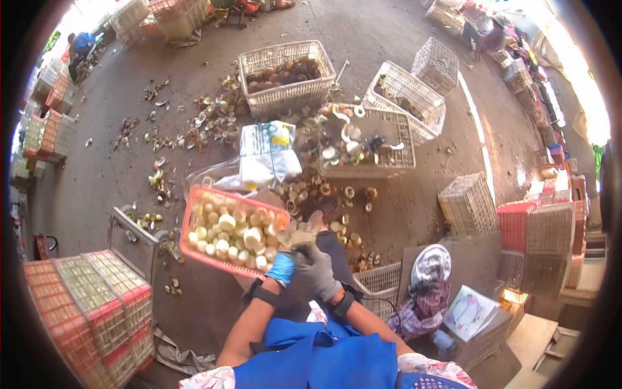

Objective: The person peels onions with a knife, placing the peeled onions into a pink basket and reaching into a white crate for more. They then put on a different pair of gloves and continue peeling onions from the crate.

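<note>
My left hand point(285, 257), in a soiled glove with a blue cuff beneath, is at the right edge of a red basket point(282, 215) full of pale, round, peeled pieces point(228, 235). Touching it from the right is my right hand point(315, 264), in a grey glove, with its fingers bent. The two hands overlap, so the left fingers and anything between the hands cannot be made out. Beyond the basket lies a white package point(267, 155) with yellow print. Brown and pale scraps point(311, 193) are on the ground past my hands.
An upturned crate point(369, 170) bears scraps and a tool. Behind it stand a crate of dark pieces point(288, 91) and a tilted crate point(414, 107). Stacked crates point(97, 311) and a cart frame point(136, 227) are at left. Persons sit in the far background.
</note>
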`<action>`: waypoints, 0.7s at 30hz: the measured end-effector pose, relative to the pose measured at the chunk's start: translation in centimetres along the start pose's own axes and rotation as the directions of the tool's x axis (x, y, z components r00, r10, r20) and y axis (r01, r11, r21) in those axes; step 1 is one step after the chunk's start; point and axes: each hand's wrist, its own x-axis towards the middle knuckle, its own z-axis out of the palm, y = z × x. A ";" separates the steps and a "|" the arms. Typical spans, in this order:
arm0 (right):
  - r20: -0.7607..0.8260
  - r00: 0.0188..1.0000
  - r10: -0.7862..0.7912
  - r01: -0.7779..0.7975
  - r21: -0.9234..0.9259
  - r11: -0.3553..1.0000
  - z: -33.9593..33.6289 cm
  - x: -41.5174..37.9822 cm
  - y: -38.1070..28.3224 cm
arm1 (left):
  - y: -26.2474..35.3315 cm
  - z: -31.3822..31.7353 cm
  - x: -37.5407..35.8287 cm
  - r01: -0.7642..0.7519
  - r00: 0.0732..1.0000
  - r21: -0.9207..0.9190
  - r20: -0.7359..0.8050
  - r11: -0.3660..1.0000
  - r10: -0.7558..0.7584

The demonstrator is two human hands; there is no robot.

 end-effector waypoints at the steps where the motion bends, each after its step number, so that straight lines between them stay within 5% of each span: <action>1: -0.032 0.999 -0.006 0.007 0.039 0.999 -1.0 2.3 1.9 | 1.0 1.4 2.3 0.033 0.998 -0.240 -0.035 0.970 -0.043; 2: -0.080 0.992 -0.100 0.094 -0.082 0.992 -2.6 4.9 3.0 | 1.7 2.9 4.6 0.040 0.997 -0.369 -0.052 0.928 -0.064; 7: -0.122 0.991 0.052 -0.076 -0.208 0.975 -11.7 12.9 6.3 | 4.2 11.0 12.8 0.092 0.984 -0.679 -0.052 0.729 -0.173; 11: -0.078 0.979 0.191 -0.199 -0.116 0.973 -13.5 16.2 7.7 | 7.0 13.3 16.7 0.123 0.984 -0.724 0.000 0.678 -0.179; 14: -0.053 0.952 0.301 -0.285 0.195 0.938 -12.9 18.4 7.1 | 9.7 14.7 19.5 0.155 0.987 -0.766 0.089 0.624 -0.136; 17: -0.043 0.941 0.334 -0.307 0.303 0.902 -14.1 20.9 7.3 | 12.7 17.1 22.5 0.216 0.972 -0.808 0.229 0.548 -0.044; 21: -0.096 0.982 0.165 -0.162 0.044 0.986 -18.7 23.9 6.0 | 15.6 20.6 25.4 0.373 0.897 -0.775 0.441 0.511 0.013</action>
